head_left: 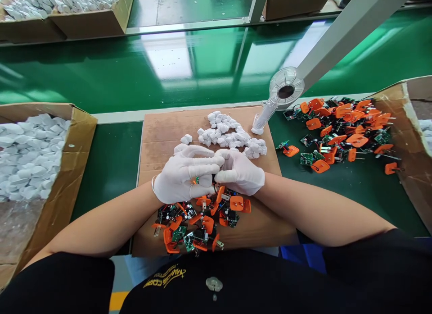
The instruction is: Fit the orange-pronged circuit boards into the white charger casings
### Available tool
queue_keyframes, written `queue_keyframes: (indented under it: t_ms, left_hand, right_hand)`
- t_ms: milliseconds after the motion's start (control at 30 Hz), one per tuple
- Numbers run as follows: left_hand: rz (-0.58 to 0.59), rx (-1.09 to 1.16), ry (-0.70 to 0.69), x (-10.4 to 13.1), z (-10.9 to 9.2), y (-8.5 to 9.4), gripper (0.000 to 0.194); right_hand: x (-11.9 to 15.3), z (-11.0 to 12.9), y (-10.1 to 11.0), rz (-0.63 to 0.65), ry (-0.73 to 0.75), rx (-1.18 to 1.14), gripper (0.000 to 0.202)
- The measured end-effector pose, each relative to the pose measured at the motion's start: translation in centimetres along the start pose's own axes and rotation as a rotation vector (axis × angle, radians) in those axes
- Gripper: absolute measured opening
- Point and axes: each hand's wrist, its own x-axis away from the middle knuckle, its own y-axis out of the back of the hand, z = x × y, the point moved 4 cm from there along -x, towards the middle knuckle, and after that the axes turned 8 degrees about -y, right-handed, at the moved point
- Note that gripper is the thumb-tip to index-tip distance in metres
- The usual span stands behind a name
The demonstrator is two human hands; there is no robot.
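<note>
My left hand [185, 176], in a white glove, is closed with its fingers bent over a small circuit board [197, 180], of which only a green edge shows. My right hand [240, 172], also gloved, meets it fingertip to fingertip in a pinch; what lies between these tips is hidden. Just below both hands, a pile of orange plug pieces with circuit boards [202, 224] lies on the cardboard sheet [165, 127]. Beyond the fingers are several small white lumps [232, 134], bunched together on the same sheet.
At the right, a larger heap of orange plug pieces [351, 129] lies beside a cardboard box [394, 111]. A clear plastic fan [286, 86] stands behind the sheet near a slanted metal post [337, 39]. Boxes of white pieces [30, 156] stand at the left and far left.
</note>
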Motion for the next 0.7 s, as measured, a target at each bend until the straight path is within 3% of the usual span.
queue_keyframes:
  t_ms: [100, 300, 400, 533, 700]
  left_hand:
    - [-0.003, 0.06, -0.021, -0.2, 0.1, -0.1, 0.053]
    - [-0.031, 0.188, 0.13, 0.2, 0.7, -0.2, 0.059]
    - [-0.052, 0.115, 0.11, 0.5, 0.8, -0.1, 0.051]
    - [0.018, 0.007, 0.097, 0.5, 0.7, -0.1, 0.035]
    - [0.023, -0.022, 0.061, 0.4, 0.5, 0.1, 0.032]
  right_hand:
    - [0.0, 0.1, 0.1, -0.014, 0.004, 0.002, 0.047]
    - [-0.1, 1.1, 0.5, -0.145, 0.179, 0.113, 0.041]
    - [0.0, 1.2, 0.5, -0.203, 0.215, 0.152, 0.041]
    - [0.4, 1.1, 0.4, -0.232, 0.231, 0.178, 0.044]
    - [0.6, 1.3, 0.4, -0.221, 0.245, 0.206, 0.041]
